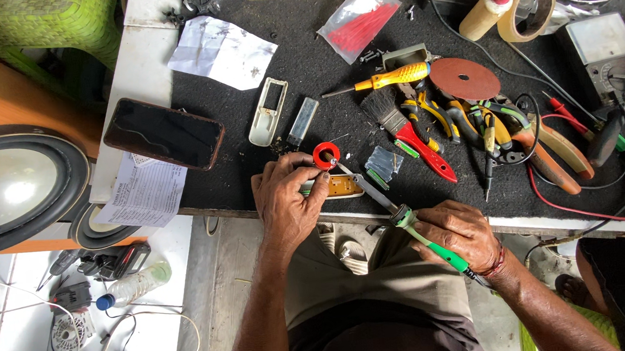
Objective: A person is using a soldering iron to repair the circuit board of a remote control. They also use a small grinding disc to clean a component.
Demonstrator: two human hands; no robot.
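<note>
Left hand (285, 204) fingers closed on a yellow board (336, 188) at the bench's (304, 72) front edge, beside a red ring (326, 154). Right hand (460, 234) grips a green iron (405, 220) — tip at the board. Phone (163, 133) lies well left.

We count 1 phone (164, 133), 1 yellow-handled screwdriver (387, 79), 1 brush (384, 110), 1 red solder spool (326, 154), 1 tape roll (528, 8), 2 paper sheets (222, 52) and 1 soldering iron (413, 227).
</note>
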